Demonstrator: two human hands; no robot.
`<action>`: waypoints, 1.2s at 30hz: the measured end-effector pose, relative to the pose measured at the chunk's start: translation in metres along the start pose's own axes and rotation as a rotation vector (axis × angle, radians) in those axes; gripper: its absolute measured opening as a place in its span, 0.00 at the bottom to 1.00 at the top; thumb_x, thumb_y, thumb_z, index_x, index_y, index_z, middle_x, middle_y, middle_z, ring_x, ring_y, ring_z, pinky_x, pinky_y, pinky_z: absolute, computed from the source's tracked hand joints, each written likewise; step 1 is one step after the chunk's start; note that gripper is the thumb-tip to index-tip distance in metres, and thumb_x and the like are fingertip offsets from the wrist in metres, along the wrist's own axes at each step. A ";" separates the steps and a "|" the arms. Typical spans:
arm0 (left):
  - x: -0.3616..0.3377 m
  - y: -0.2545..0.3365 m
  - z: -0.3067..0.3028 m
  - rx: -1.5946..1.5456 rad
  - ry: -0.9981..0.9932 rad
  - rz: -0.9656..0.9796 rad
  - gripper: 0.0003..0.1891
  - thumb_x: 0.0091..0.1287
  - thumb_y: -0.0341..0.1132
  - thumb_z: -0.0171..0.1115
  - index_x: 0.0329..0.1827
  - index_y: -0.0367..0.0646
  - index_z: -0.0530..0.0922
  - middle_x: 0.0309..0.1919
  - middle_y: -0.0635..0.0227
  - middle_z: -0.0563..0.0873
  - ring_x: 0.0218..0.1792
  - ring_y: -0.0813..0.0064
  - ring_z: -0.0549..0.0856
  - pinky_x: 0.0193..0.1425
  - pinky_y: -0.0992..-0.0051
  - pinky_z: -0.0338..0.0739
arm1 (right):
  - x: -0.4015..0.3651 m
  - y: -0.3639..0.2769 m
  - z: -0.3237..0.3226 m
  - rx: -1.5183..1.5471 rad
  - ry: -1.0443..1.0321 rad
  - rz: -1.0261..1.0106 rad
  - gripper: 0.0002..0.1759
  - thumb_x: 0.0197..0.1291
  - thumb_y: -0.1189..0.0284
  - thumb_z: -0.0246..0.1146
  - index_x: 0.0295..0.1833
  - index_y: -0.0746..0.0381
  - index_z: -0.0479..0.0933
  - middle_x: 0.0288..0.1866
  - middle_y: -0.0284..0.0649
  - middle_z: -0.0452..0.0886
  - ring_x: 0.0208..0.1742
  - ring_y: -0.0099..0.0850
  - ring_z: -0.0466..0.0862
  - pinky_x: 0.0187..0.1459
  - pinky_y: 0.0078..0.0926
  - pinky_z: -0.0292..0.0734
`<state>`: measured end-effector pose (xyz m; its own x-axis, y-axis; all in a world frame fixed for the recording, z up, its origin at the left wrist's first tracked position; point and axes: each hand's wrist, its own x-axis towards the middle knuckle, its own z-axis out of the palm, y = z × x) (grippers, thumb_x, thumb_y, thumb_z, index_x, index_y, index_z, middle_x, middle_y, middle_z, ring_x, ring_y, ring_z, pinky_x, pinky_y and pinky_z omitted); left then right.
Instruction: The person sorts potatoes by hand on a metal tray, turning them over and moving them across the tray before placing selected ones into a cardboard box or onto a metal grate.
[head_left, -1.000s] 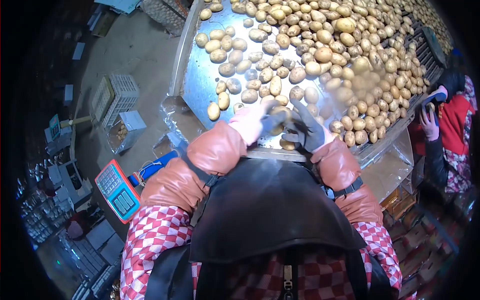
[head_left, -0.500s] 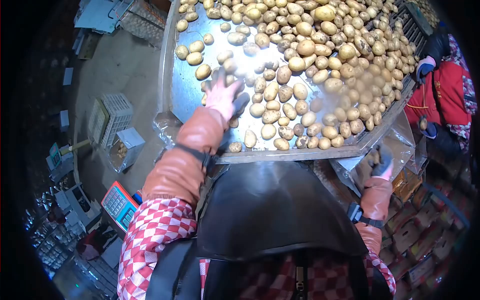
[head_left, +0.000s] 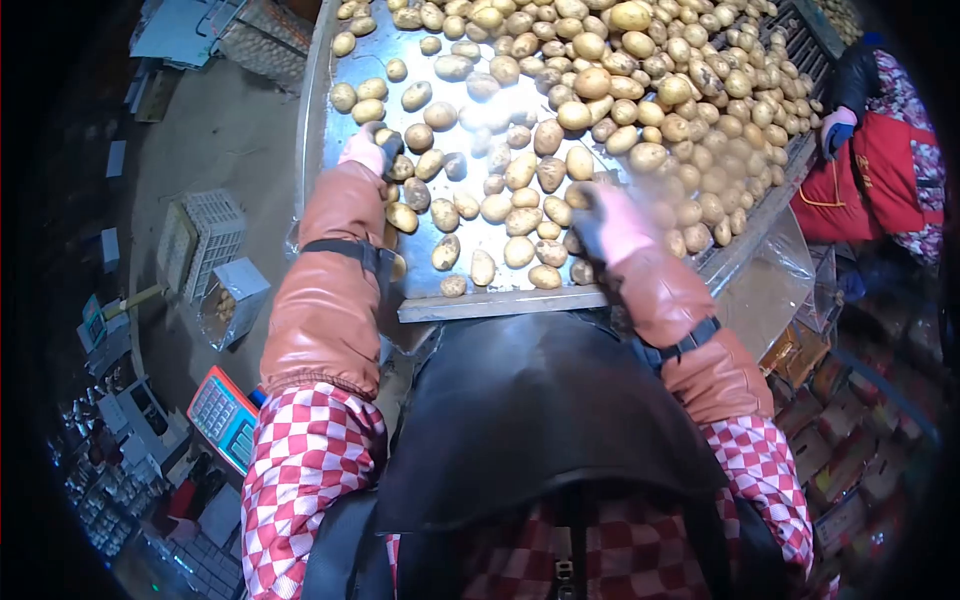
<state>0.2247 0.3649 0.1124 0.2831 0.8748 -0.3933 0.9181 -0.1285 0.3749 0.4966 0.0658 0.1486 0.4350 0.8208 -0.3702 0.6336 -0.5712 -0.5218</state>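
Loose potatoes cover the metal sorting table, scattered singly in front of me and heaped toward the far right. My left hand, in a pink glove with dark fingers, is at the table's left side. Its fingers curl round a potato, with more potatoes just to their right. My right hand, gloved the same way, reaches over the front part of the table. It is smeared by motion, its dark fingers right at a potato, and I cannot tell whether they grip it.
A wooden rail edges the table's front. Clear plastic sheeting hangs at the right corner. Another person with a red apron stands farther right. On the left are a scale, a white crate and a plastic-lined box.
My right hand has come from above the plastic-lined box at the right to the potatoes on the table. My left hand has shifted to the table's left side and curled its fingers.
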 end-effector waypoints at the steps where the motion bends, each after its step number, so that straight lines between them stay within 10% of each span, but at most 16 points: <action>1: -0.005 0.003 -0.002 -0.067 0.034 -0.056 0.29 0.65 0.49 0.68 0.68 0.52 0.77 0.58 0.52 0.85 0.61 0.53 0.83 0.67 0.60 0.76 | 0.000 -0.008 0.012 0.034 -0.009 -0.112 0.24 0.60 0.64 0.67 0.63 0.52 0.79 0.58 0.52 0.81 0.61 0.51 0.81 0.63 0.42 0.76; 4: -0.048 0.026 -0.013 -0.303 0.235 -0.131 0.27 0.68 0.48 0.67 0.67 0.48 0.77 0.50 0.53 0.89 0.55 0.56 0.86 0.63 0.61 0.78 | -0.005 -0.024 0.013 0.335 -0.361 -0.098 0.27 0.64 0.61 0.67 0.69 0.50 0.76 0.59 0.49 0.82 0.57 0.41 0.84 0.58 0.36 0.79; 8: -0.122 0.109 0.011 -0.436 -0.198 0.288 0.21 0.70 0.45 0.65 0.64 0.50 0.82 0.58 0.57 0.86 0.62 0.59 0.83 0.69 0.65 0.72 | -0.018 -0.012 0.015 1.694 -0.472 0.230 0.46 0.68 0.58 0.68 0.84 0.49 0.50 0.66 0.38 0.76 0.69 0.33 0.76 0.59 0.37 0.80; 10: -0.101 0.129 0.050 -0.404 -0.073 0.642 0.24 0.69 0.47 0.63 0.67 0.52 0.79 0.70 0.54 0.77 0.72 0.53 0.73 0.77 0.55 0.64 | -0.008 0.007 0.047 1.440 -0.183 -0.214 0.39 0.69 0.59 0.66 0.81 0.50 0.58 0.64 0.38 0.78 0.65 0.31 0.79 0.54 0.33 0.81; 12: -0.087 0.131 0.068 0.183 0.125 0.939 0.29 0.71 0.54 0.61 0.72 0.53 0.73 0.71 0.53 0.75 0.74 0.50 0.69 0.76 0.50 0.62 | -0.015 0.002 0.002 1.156 -0.192 0.074 0.26 0.69 0.64 0.64 0.70 0.57 0.70 0.58 0.40 0.82 0.46 0.26 0.82 0.40 0.22 0.78; 13: -0.085 0.110 0.071 0.286 0.042 0.947 0.33 0.70 0.55 0.61 0.75 0.53 0.69 0.75 0.54 0.69 0.77 0.48 0.63 0.78 0.43 0.56 | -0.024 -0.005 -0.026 1.311 -0.149 0.376 0.17 0.71 0.68 0.62 0.63 0.58 0.74 0.51 0.39 0.84 0.43 0.25 0.81 0.36 0.19 0.75; 18: -0.101 0.013 0.048 0.325 0.081 0.572 0.30 0.69 0.48 0.63 0.75 0.59 0.70 0.76 0.54 0.67 0.77 0.46 0.62 0.81 0.48 0.51 | -0.103 0.155 -0.077 0.802 0.366 0.535 0.21 0.59 0.69 0.72 0.59 0.55 0.80 0.48 0.39 0.85 0.47 0.35 0.84 0.45 0.35 0.82; 20: -0.110 0.000 0.059 0.211 0.070 0.422 0.31 0.69 0.50 0.64 0.75 0.60 0.70 0.76 0.54 0.67 0.78 0.44 0.60 0.82 0.44 0.49 | -0.117 0.160 -0.094 -0.248 0.334 0.400 0.24 0.56 0.69 0.74 0.60 0.57 0.81 0.52 0.45 0.85 0.51 0.43 0.85 0.56 0.40 0.80; 21: -0.117 0.004 0.067 0.213 0.103 0.395 0.31 0.68 0.51 0.64 0.75 0.61 0.70 0.76 0.54 0.66 0.78 0.43 0.60 0.81 0.42 0.48 | -0.114 0.150 -0.084 -0.256 0.471 0.215 0.24 0.55 0.68 0.74 0.59 0.58 0.82 0.54 0.49 0.85 0.55 0.47 0.84 0.60 0.40 0.79; 23: -0.149 0.037 0.071 0.339 0.103 0.369 0.33 0.66 0.53 0.65 0.74 0.61 0.71 0.77 0.55 0.64 0.78 0.42 0.58 0.80 0.36 0.43 | -0.064 0.109 -0.060 0.157 0.359 0.066 0.23 0.56 0.70 0.73 0.58 0.59 0.82 0.56 0.50 0.84 0.58 0.46 0.84 0.61 0.38 0.78; 25: -0.147 0.020 0.093 0.331 0.190 0.479 0.34 0.64 0.54 0.66 0.74 0.60 0.71 0.77 0.55 0.63 0.79 0.42 0.56 0.79 0.35 0.41 | -0.013 0.026 -0.055 -0.150 0.293 -0.406 0.19 0.60 0.69 0.67 0.58 0.59 0.82 0.53 0.48 0.85 0.55 0.49 0.83 0.56 0.41 0.79; 30: -0.155 0.012 0.085 0.299 0.212 0.428 0.34 0.64 0.55 0.65 0.74 0.61 0.71 0.77 0.55 0.62 0.80 0.43 0.55 0.79 0.34 0.41 | 0.100 -0.064 -0.002 -0.573 0.008 -0.476 0.20 0.68 0.74 0.54 0.64 0.54 0.77 0.61 0.46 0.80 0.63 0.43 0.81 0.62 0.44 0.75; 36: -0.153 0.008 0.082 0.211 0.160 0.373 0.28 0.66 0.53 0.65 0.69 0.61 0.76 0.77 0.57 0.66 0.80 0.47 0.55 0.80 0.35 0.40 | 0.118 -0.080 -0.023 -0.594 -0.204 -0.414 0.21 0.66 0.65 0.63 0.63 0.55 0.76 0.56 0.51 0.83 0.61 0.45 0.82 0.61 0.43 0.77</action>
<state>0.2120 0.1916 0.1065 0.5736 0.8098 -0.1232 0.8028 -0.5259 0.2809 0.5119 0.2080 0.1642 -0.0039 0.9169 -0.3991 0.9833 -0.0691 -0.1685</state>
